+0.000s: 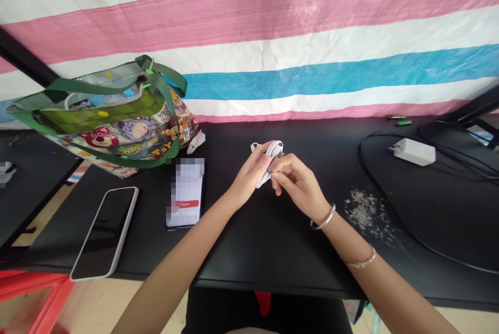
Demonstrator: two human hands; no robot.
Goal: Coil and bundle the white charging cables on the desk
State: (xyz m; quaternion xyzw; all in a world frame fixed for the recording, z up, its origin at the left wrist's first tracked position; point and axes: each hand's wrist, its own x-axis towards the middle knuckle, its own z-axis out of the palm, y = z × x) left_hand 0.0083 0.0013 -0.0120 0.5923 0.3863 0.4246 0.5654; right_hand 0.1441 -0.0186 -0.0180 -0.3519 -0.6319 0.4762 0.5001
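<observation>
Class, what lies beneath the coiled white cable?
Beneath the white cable, between the left hand and right hand, the black table shows around them; the patch they cover cannot be seen.

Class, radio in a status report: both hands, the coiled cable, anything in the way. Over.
Left hand holding coiled white cable. Right hand touching it, grip partly hidden. Nothing seen blocking; white charger off right.

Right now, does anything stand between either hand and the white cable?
Nothing visible does: the left hand grips the coiled white cable, and the right hand touches it. The white charger lies apart, to the right.
</observation>
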